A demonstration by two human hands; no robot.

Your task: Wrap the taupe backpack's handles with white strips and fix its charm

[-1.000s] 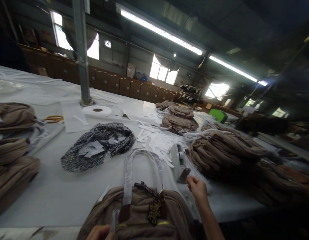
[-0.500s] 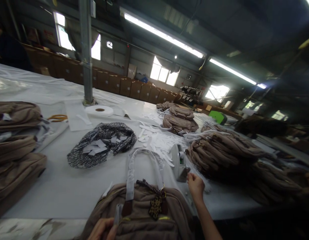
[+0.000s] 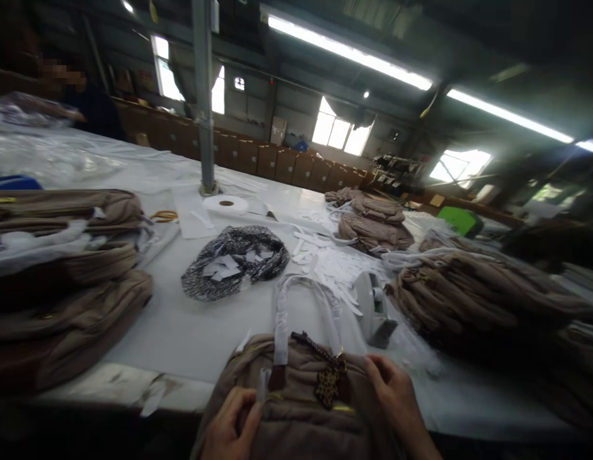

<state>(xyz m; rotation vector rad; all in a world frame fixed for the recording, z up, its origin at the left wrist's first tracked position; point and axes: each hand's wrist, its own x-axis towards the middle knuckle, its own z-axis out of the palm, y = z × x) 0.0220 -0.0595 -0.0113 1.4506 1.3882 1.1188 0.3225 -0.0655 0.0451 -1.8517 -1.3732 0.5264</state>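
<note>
A brown fabric bag (image 3: pixel 306 428) stands at the table's front edge, its two handles (image 3: pixel 281 319) wrapped in white film and raised. A leopard-print charm (image 3: pixel 327 386) hangs by the right handle. My left hand (image 3: pixel 233 425) is closed at the bag's left front, on a thin whitish strip (image 3: pixel 262 384) beside the handle base. On the bag's upper right edge, my right hand (image 3: pixel 392 390) pinches the fabric between thumb and fingers. A grey tape dispenser (image 3: pixel 373 310) sits just beyond my right hand.
Brown bags are stacked at left (image 3: pixel 100 306) and right (image 3: pixel 459 300). A speckled black-and-white cloth (image 3: pixel 220 246) holds paper pieces. White strips (image 3: pixel 328 268), a white roll (image 3: pixel 225 204) and a metal post (image 3: pixel 203 96) are farther back. Another person (image 3: pixel 92 105) is at far left.
My right hand has moved from beside the tape dispenser onto the bag's right edge. My left hand shows more fully at the strip. The view has shifted left.
</note>
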